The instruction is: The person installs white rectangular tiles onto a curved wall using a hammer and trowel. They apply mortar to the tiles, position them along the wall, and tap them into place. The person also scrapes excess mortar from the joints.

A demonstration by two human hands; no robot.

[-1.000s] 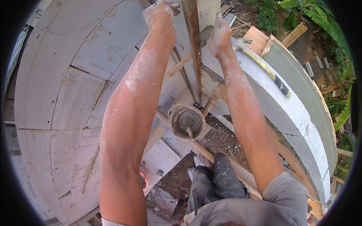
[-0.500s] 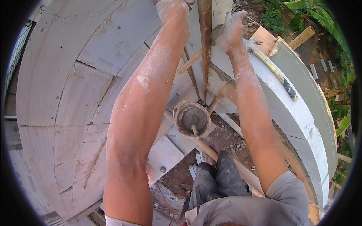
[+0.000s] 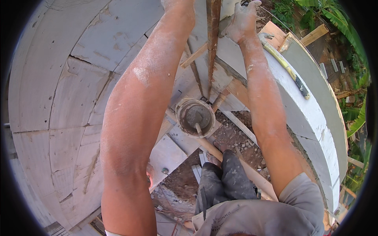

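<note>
My left hand is at the top edge beside a wall of large pale blocks; its fingers are cut off by the frame. Dusted white, my right hand reaches far forward, empty, its thumb and a finger stretched apart near the far end of a white block course. A rusty upright post stands between the two hands. On top of the white course, just right of my right wrist, lies a hammer with a yellow handle and black grip.
Below me stands a bucket of grey mortar with a handled tool in it. Wooden poles cross near my feet, over rubble. A plank end juts out at the far right, near green leaves.
Both hands have shifted slightly toward the top edge, the left one now nearly out of view. The whole scene has slid a little left; hammer and bucket keep their places.
</note>
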